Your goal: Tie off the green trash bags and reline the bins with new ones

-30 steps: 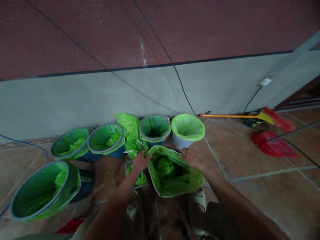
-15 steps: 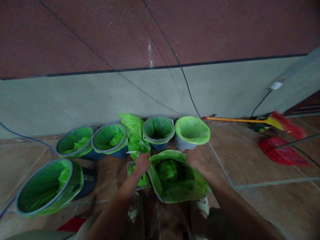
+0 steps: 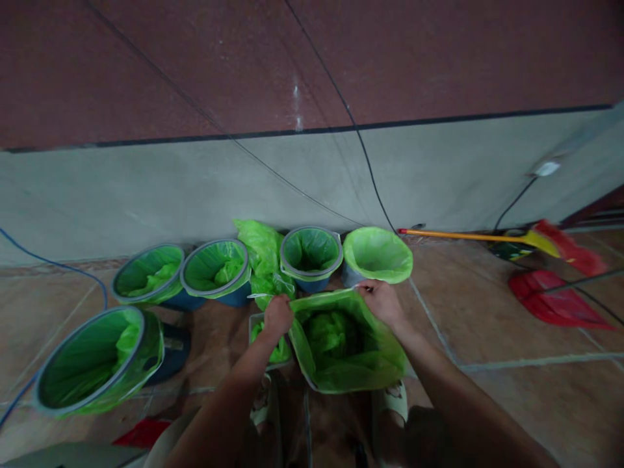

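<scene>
A green bag (image 3: 361, 376) is held just below the frame's centre, its mouth spread wide and bunched green plastic seen inside. The back left corner is gripped in the left hand (image 3: 279, 314), curled tight; the back right edge is pinched by the right hand (image 3: 383, 302). Whether a bin is contained underneath cannot be told.

A small box (image 3: 280, 365) with green plastic is partly covered by the left forearm. Behind, along the wall (image 3: 195, 195), a crumpled green bag (image 3: 260, 250) is flanked by lined bins: two at centre left, a blue bin (image 3: 314, 285) and a pale bin (image 3: 350, 277) at centre right. A larger bin (image 3: 176, 351) is seen tilted at lower left. At right, a broom (image 3: 458, 235) and a red dustpan (image 3: 550, 305) are seen on the tiled floor (image 3: 526, 409). Slippers (image 3: 400, 402) are worn, bottom centre.
</scene>
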A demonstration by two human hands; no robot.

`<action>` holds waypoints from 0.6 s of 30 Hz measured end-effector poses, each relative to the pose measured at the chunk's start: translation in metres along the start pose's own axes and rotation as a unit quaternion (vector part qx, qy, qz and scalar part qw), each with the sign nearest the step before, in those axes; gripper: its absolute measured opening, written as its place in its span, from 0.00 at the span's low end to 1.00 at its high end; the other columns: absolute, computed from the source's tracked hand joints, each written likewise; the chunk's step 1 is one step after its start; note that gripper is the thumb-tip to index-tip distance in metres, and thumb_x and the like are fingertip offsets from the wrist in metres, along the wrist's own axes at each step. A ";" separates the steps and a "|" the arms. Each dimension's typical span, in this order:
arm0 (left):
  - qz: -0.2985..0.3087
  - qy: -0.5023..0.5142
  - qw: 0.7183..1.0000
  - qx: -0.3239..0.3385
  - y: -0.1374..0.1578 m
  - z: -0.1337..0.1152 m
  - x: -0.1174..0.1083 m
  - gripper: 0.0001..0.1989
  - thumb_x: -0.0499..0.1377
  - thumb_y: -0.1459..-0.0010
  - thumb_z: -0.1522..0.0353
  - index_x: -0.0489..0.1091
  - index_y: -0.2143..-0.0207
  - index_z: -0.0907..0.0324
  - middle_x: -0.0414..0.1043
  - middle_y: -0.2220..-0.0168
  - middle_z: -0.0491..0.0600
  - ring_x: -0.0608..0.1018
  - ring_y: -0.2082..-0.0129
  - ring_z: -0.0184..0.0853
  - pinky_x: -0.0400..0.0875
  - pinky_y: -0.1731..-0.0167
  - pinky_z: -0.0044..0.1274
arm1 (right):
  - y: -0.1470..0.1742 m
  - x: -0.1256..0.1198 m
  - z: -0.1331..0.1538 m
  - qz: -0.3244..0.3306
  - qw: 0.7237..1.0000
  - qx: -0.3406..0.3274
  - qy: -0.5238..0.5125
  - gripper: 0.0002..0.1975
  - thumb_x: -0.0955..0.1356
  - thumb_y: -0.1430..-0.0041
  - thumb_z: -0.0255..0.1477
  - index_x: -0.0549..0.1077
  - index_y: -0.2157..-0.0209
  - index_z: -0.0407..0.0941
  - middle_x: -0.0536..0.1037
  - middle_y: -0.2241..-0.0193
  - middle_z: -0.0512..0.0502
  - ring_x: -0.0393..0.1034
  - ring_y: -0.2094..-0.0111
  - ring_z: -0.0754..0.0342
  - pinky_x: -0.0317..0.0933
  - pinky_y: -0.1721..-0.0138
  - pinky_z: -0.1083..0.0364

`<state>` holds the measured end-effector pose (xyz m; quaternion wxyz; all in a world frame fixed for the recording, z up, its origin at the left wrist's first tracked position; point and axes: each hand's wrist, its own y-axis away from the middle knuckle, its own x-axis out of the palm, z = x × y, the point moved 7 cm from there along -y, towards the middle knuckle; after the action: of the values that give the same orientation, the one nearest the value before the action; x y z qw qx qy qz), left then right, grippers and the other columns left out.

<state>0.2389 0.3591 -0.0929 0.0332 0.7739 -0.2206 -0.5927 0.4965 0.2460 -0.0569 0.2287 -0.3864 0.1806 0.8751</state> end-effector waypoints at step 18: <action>0.249 -0.046 0.915 0.314 0.111 -0.036 0.037 0.18 0.63 0.52 0.80 0.79 0.61 0.53 0.78 0.58 0.47 0.77 0.54 0.37 0.70 0.52 0.24 | 0.005 -0.006 0.003 0.007 0.993 -0.013 -0.117 0.10 0.68 0.47 0.33 0.79 0.73 0.43 0.81 0.75 0.49 0.72 0.74 0.55 0.61 0.70 0.57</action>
<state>0.2463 0.2372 -0.0813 -0.0752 0.6363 -0.5822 -0.5005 0.4954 0.2414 -0.0493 0.2375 -0.2833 0.1440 0.9179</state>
